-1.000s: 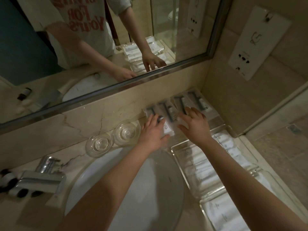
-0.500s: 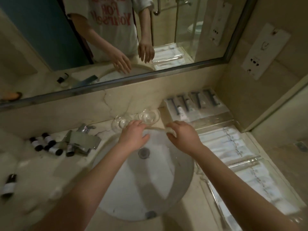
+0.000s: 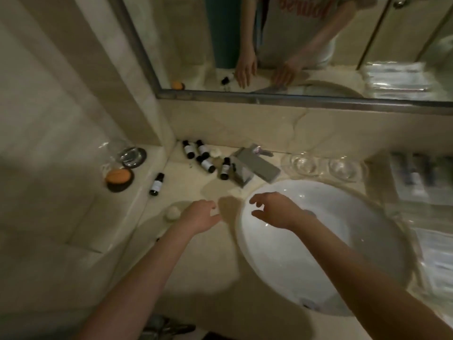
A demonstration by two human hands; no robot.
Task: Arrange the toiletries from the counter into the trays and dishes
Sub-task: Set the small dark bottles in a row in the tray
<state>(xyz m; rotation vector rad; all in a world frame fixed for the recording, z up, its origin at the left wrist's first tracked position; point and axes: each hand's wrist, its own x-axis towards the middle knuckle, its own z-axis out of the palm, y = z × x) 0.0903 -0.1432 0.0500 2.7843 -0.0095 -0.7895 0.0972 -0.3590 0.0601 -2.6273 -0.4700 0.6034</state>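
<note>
Head view, left hand (image 3: 199,217) empty, right hand (image 3: 274,211) fingers (image 3: 256,200) spread

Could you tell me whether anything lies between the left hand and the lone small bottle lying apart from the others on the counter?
Nothing visible does. The left hand hovers over bare counter, and the lone bottle lies beyond it across open marble. A small pale round object sits beside the hand, off that line.
</note>
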